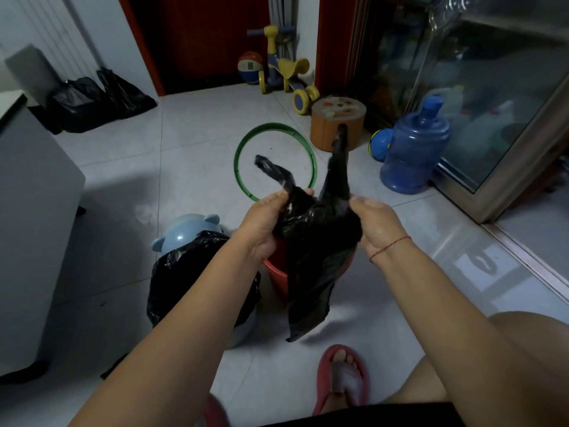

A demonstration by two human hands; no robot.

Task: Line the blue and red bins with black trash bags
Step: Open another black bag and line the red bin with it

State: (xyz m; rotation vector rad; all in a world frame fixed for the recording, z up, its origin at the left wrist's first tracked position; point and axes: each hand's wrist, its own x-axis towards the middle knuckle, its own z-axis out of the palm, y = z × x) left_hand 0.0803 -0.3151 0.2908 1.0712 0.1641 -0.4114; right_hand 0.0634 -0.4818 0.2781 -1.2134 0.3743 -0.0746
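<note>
Both hands hold one black trash bag (314, 260) by its top, above the red bin (275, 274). My left hand (266, 223) grips the bag's left edge and my right hand (377, 224) grips its right edge. The bag's two handle strips stick up past my fingers, and its body hangs down over most of the red bin. To the left stands the blue bin (184, 229), with a bear-eared lid standing up at its back and a black bag (175, 282) draped over its rim. My left forearm crosses over that bin.
A green ring (243, 143) lies on the tiled floor beyond the bins. Behind it are an orange stool (326, 124), a blue water jug (412, 149), a ball and a toy scooter. Filled black bags (92, 100) sit at the back left beside a grey cabinet (34, 211). My red slipper (341, 380) is near.
</note>
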